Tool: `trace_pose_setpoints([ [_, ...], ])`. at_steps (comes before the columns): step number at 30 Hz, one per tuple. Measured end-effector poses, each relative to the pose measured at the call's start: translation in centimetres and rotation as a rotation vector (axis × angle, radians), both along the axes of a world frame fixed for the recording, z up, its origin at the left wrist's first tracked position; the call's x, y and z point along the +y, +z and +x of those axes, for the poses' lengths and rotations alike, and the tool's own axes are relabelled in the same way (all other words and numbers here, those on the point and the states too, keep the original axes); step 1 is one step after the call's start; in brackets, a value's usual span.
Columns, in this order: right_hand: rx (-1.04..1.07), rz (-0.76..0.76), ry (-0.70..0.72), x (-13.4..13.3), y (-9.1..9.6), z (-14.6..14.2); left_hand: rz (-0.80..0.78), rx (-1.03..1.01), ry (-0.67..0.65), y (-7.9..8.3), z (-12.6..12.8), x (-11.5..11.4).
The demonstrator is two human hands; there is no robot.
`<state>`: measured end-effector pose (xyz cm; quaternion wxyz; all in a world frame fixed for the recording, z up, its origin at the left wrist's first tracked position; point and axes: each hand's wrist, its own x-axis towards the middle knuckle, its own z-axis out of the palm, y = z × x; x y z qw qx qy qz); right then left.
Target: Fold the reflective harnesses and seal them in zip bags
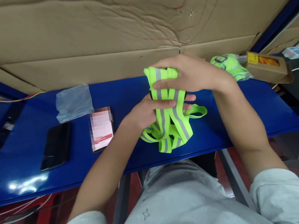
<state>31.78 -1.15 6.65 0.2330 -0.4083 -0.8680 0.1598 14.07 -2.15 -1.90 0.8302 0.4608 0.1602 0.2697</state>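
Observation:
A neon-yellow reflective strap (180, 116) with grey stripes is bunched between my two hands above the blue table. From the left, my left hand (149, 111) grips its middle, thumb lying across the front and fingertips showing behind on the right. My right hand (181, 73) is closed over the folded upper end, with its thumb across the front. Loose loops of the strap hang below my hands, and one sticks out to the right. The strap's back side is hidden.
On the blue table (123, 93) lie a clear plastic bag (74, 102), a lit phone (102, 130) and a dark phone (56, 145) to the left. Back right are a bagged neon-yellow bundle (230, 67) and a cardboard box (269, 71). A cardboard wall (85, 61) stands behind.

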Motion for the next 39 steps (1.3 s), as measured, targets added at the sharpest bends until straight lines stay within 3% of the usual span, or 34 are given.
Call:
trace_pose_setpoints([
  [4,0.085,0.003,-0.006,-1.4,2.1,0.7,0.169,0.152,0.007,0.8,-0.4,-1.0],
  [8,0.284,-0.028,-0.147,-2.2,2.9,1.4,0.424,0.214,0.108,2.0,-1.0,-1.3],
  [12,0.475,-0.355,-0.132,-1.4,2.1,1.8,0.537,0.231,0.106,2.4,-1.7,-1.1],
  [15,0.441,-0.538,-0.043,-0.5,1.2,1.6,0.592,0.222,0.085,2.2,-1.8,-0.8],
  [17,0.39,-0.497,-0.017,0.1,0.6,1.1,0.59,0.215,0.086,2.1,-1.8,-0.8],
  [21,0.354,-0.277,-0.05,0.7,-0.3,0.3,0.534,0.193,0.114,2.3,-1.8,-1.0],
  [26,0.248,-0.375,-0.027,0.0,0.1,0.1,0.553,0.202,0.21,2.1,-1.8,-0.7],
  [30,0.053,-0.267,-0.012,-1.2,-0.1,-1.1,0.535,0.204,0.22,1.4,-1.6,-0.1],
  [32,0.033,-0.195,-0.037,-1.4,-0.4,-1.7,0.412,0.134,0.169,1.4,-1.6,0.1],
  [35,0.077,-0.066,-0.043,-1.2,-0.1,-1.7,0.203,0.068,-0.023,1.5,-1.7,0.1],
  [37,0.143,-0.022,-0.093,-1.1,0.6,-1.0,0.154,0.117,-0.143,1.6,-1.6,-0.2],
  [39,0.217,-0.016,-0.161,-1.3,1.4,-0.1,0.193,0.208,-0.162,1.6,-1.5,-0.3],
])
